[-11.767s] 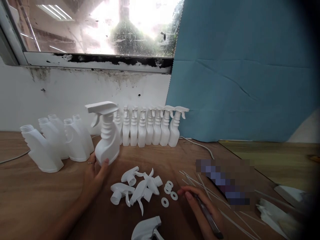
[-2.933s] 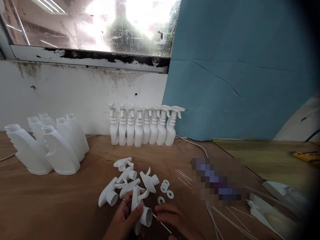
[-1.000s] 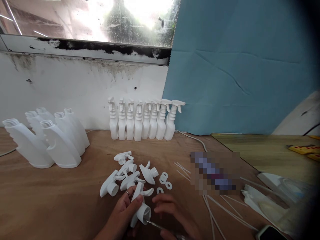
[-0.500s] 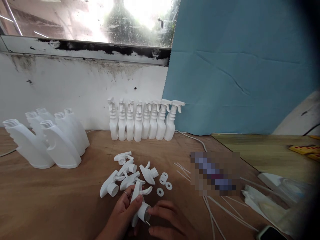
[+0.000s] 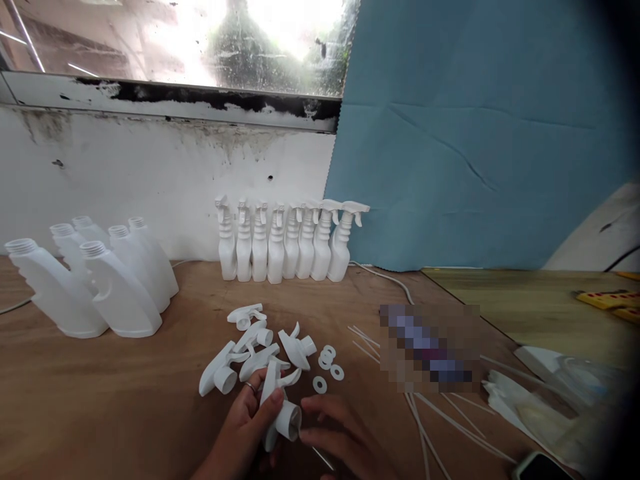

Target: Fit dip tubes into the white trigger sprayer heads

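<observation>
The left hand has its fingers curled around a white trigger sprayer head, thumb pressed along its neck, with the round screw collar facing toward four o'clock. The right hand lies just beside that collar at about three o'clock, fingers loosely bent and fingertips touching or nearly touching its rim; a thin metal tool shows beneath the hand, and whether the fingers grip it I cannot tell. The held sprayer head sits low over the wooden table. At twelve o'clock from it lies a pile of loose sprayer heads, with small white washers at one o'clock. Thin white dip tubes lie at three o'clock. Farther off at twelve stands a row of assembled spray bottles, and uncapped bottles stand at ten o'clock.
</observation>
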Tool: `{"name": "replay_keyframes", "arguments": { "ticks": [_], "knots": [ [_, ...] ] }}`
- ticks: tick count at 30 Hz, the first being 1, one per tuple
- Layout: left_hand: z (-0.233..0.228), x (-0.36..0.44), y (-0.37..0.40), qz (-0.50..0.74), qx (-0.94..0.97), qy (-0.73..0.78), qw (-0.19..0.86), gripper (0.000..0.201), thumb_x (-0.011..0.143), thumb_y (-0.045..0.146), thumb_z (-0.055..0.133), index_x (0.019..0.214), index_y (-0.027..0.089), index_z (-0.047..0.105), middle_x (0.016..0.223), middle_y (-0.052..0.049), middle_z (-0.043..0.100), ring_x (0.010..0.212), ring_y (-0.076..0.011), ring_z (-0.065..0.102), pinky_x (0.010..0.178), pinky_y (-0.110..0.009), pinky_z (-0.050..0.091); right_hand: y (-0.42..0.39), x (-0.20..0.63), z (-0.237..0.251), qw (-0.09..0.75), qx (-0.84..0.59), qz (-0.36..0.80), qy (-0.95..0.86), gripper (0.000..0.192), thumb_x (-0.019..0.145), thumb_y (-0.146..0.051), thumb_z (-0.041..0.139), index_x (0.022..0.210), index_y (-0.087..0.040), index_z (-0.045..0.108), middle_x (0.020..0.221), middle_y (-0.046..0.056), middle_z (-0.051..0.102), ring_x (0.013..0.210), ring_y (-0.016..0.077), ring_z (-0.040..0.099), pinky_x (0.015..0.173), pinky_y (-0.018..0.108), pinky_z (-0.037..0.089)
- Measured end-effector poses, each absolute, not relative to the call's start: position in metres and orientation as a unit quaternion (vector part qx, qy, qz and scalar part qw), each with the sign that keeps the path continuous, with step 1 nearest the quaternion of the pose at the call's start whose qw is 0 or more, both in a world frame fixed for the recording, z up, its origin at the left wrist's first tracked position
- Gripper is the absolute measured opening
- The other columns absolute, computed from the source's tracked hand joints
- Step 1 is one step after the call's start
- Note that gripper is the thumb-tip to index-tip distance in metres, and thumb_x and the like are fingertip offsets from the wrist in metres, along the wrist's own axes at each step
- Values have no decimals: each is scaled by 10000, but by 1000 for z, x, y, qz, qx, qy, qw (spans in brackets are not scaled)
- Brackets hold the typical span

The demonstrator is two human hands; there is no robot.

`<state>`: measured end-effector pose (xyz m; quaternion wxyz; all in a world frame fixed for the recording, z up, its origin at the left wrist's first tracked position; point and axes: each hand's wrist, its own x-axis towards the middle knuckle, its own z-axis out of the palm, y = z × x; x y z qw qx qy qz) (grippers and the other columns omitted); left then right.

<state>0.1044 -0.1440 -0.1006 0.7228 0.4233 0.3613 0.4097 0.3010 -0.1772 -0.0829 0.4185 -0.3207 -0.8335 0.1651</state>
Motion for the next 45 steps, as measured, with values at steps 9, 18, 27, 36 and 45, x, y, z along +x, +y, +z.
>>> {"name": "replay_keyframes", "arguments": {
  "ticks": [9, 18, 27, 36, 45],
  "knots": [
    [-94, 105, -145, 407, 426, 370, 718, 701, 814, 633, 603, 1274, 157, 373, 554, 56, 526, 344, -57, 394, 335, -144, 256, -173, 301, -95, 375, -328, 180, -848, 456, 1006, -431, 337, 1424, -255, 385, 1265, 122, 472, 1087, 242, 570, 922, 328, 503],
    [-96, 105, -144, 405, 421, 363, 725, 724, 794, 639, 625, 1270, 168, 351, 612, 44, 554, 357, -52, 411, 334, -142, 273, -160, 300, -95, 386, -255, -45, -885, 392, 978, -211, 330, 1317, -163, 522, 1202, 145, 543, 1062, 253, 538, 865, 386, 514],
    [-91, 105, -145, 411, 418, 373, 719, 704, 802, 631, 620, 1261, 161, 366, 605, 45, 544, 359, -42, 388, 337, -135, 243, -157, 309, -92, 349, -249, -39, -902, 442, 902, -165, 439, 1340, -153, 498, 1155, 139, 619, 1034, 264, 577, 884, 425, 479],
    [-91, 105, -148, 410, 445, 389, 695, 698, 750, 655, 661, 1199, 162, 453, 649, 32, 541, 373, -37, 372, 358, -152, 271, -160, 304, -96, 352, -243, 48, -903, 371, 892, -168, 424, 1255, -160, 497, 926, 84, 671, 823, 235, 616, 780, 389, 488],
    [-87, 106, -151, 439, 449, 400, 667, 664, 759, 619, 673, 1201, 169, 467, 751, 1, 555, 459, -63, 412, 408, -176, 349, -164, 304, -85, 395, -258, 104, -876, 460, 806, -36, 438, 1231, -190, 522, 976, 76, 699, 852, 213, 645, 750, 310, 552]
  ]
}}
